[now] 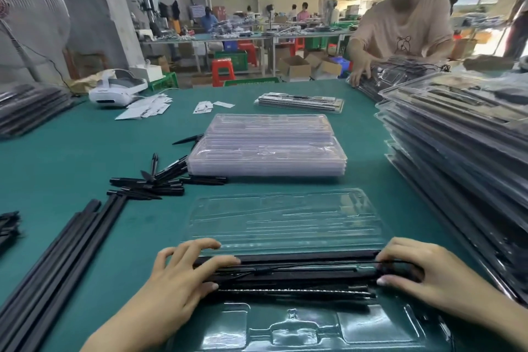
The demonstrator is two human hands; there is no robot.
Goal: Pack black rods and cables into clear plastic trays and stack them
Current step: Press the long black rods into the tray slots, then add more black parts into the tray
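two hands (183, 274) pressing black rods (285, 274), one open tray (300, 323)

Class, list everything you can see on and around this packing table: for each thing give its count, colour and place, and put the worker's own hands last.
open tray: one, clear, nearest the worker, lid folded back
rods and cable: several, black, in the open tray
empty trays: one stack, clear, table centre
filled trays: tall stack, clear with black contents, right
long rods: several, black, left
short rods: loose pile, black, left of centre
table: one, green
fan: one, far left
second person: one, across the table
left hand: on the rods
right hand: on the rods
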